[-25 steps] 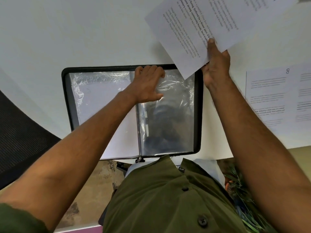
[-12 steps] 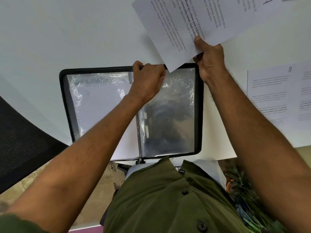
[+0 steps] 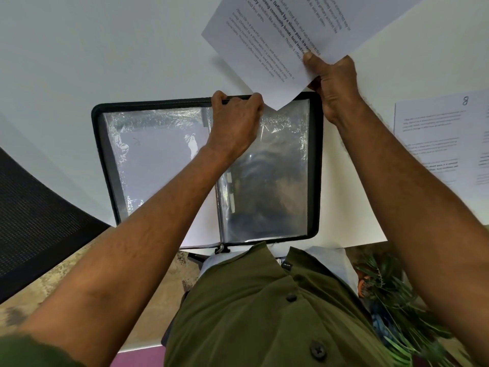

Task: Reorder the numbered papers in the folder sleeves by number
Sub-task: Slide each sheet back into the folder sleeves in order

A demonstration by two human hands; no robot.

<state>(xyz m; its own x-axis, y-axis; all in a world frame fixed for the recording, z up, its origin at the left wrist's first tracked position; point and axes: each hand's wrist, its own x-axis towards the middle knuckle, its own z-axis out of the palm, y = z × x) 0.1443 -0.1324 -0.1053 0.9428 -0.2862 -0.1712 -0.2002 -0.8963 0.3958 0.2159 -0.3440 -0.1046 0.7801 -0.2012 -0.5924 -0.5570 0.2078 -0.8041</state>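
A black zip folder [image 3: 103,160] lies open on the white table, its clear plastic sleeves spread flat. The left sleeve [image 3: 156,154] holds a white sheet; the right sleeve [image 3: 275,186] looks empty and dark. My left hand [image 3: 235,120] grips the top edge of the right sleeve at the folder's far rim. My right hand [image 3: 333,80] pinches a printed paper [image 3: 291,33] by its lower edge, holding it tilted above the folder's top right corner, its tip just over the sleeve's mouth.
More printed papers lie on the table at the right; the nearest [image 3: 434,139] is marked 8. A black mesh chair [image 3: 34,221] stands at the left. My green shirt fills the bottom, with a plant at lower right.
My left hand slid up from the sleeve's face to grip its top edge. My right hand moved the paper slightly up and left, its corner staying over the sleeve's mouth.
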